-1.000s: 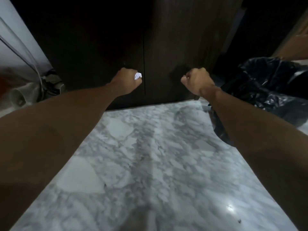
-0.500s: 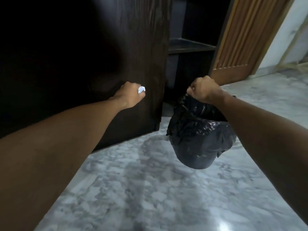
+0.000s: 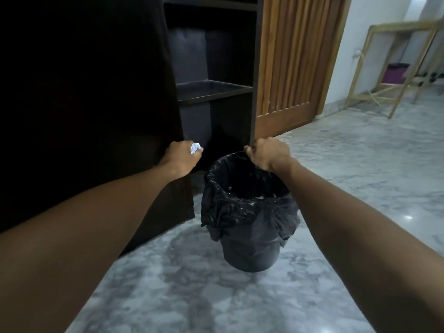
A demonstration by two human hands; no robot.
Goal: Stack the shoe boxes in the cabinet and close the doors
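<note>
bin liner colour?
Black, glossy and crinkled, folded over the bin's rim. The bin liner shows clearly in the head view.

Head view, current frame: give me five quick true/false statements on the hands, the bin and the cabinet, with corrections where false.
1. The left hand is closed around a crumpled white paper. True.
2. The right hand hangs free, touching nothing. False: its grip is on the far rim of the black bin liner.
3. The trash bin lies tipped over on the marble floor. False: it stands upright with its mouth facing up.
4. The dark cabinet is on the left of the bin. True.
5. The open shelves behind the bin are packed with shoe boxes. False: no shoe boxes are visible on them.
</note>
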